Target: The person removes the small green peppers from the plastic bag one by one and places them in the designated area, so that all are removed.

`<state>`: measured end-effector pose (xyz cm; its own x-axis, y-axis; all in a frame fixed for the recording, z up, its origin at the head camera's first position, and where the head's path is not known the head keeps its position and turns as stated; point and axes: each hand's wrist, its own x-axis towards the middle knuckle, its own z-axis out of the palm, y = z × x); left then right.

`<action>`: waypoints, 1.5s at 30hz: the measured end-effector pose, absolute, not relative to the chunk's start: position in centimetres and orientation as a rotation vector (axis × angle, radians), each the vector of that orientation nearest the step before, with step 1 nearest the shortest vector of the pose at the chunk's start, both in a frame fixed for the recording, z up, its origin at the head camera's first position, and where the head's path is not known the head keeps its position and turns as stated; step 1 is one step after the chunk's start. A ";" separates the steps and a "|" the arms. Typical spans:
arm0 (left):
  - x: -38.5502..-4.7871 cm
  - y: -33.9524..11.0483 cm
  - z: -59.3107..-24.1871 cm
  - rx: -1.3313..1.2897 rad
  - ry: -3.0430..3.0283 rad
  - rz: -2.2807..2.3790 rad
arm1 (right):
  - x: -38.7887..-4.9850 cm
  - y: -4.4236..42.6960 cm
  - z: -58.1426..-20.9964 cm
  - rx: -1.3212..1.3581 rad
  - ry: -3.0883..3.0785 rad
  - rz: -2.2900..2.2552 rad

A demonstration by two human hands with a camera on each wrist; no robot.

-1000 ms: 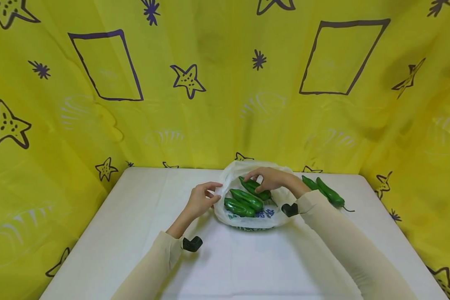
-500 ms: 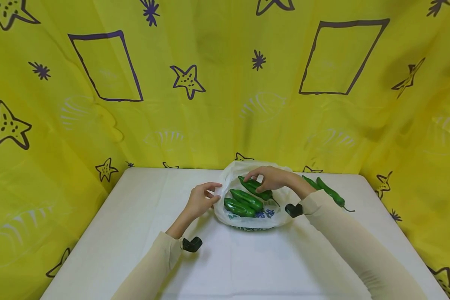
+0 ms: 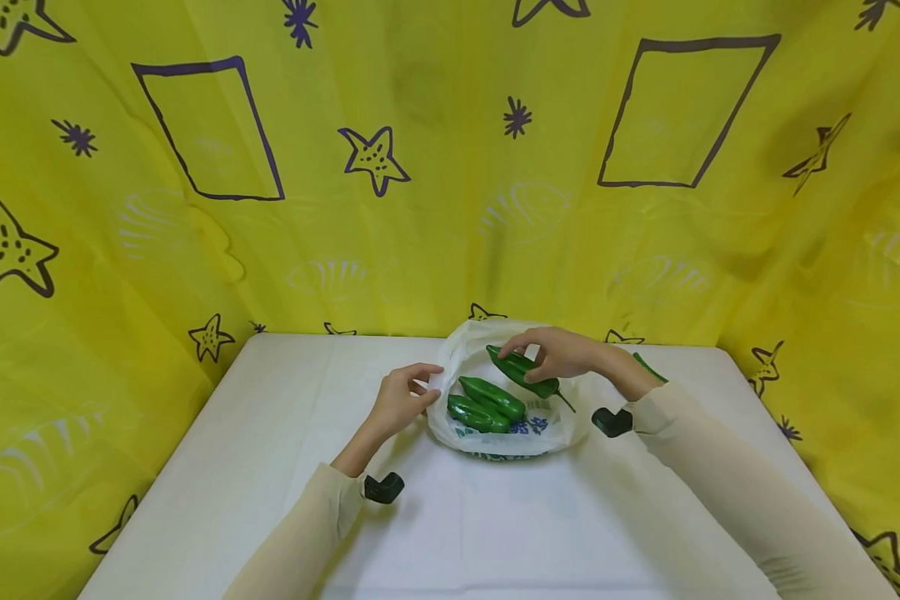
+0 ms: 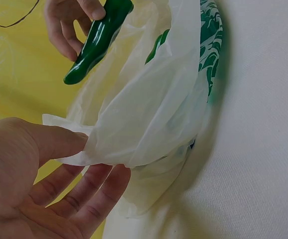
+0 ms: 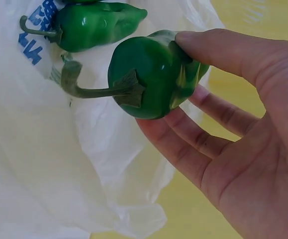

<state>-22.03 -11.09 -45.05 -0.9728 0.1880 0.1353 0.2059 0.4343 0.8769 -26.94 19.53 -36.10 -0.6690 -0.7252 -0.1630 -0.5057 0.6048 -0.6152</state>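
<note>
A translucent white plastic bag (image 3: 555, 437) with printed marks lies with its mouth spread wide, two green peppers (image 3: 492, 397) side by side in it. My left hand (image 3: 402, 402) pinches the bag's left rim; in the left wrist view the thumb (image 4: 64, 142) lies on one side of the film and the fingers on the other. Above the bag's right part, my right hand (image 3: 558, 354) grips a third green pepper (image 3: 523, 371) between thumb and fingers. Its stem (image 5: 91, 89) points toward the camera in the right wrist view.
Behind the right forearm a bit of another green pepper (image 3: 648, 367) shows on the white table (image 3: 330, 533). A yellow curtain (image 3: 450, 233) with drawn stars hangs along the table's back and sides.
My right hand has lifted the pepper slightly and shifted it right, away from the two in the bag. The right forearm now covers more of the peppers on the table. My left hand stays put.
</note>
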 end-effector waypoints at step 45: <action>-21.9 -11.2 -44.9 -0.400 -2.642 -1.630 | -23.4 32.5 -35.5 -0.776 2.723 -1.037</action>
